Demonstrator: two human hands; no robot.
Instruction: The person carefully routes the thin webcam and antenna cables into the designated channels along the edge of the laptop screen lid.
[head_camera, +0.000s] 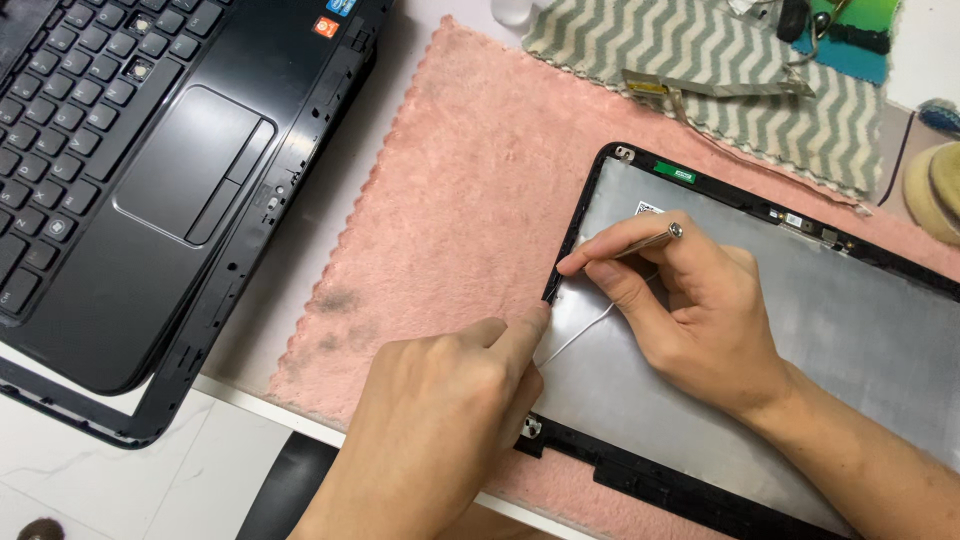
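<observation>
A small green label (675, 172) sits above the right hand (690, 315), which grips a metal tool (648, 240) on the grey screen lid (800, 330); the left hand (440, 420), closed, presses the lid's edge.

Bright, even light falls from overhead, casting soft shadows beneath both hands, a dull sheen on the grey panel (800, 330), focus sharp throughout.

lid panel (800, 330) on mat (450, 180) | laptop base (150, 150) left of mat
</observation>
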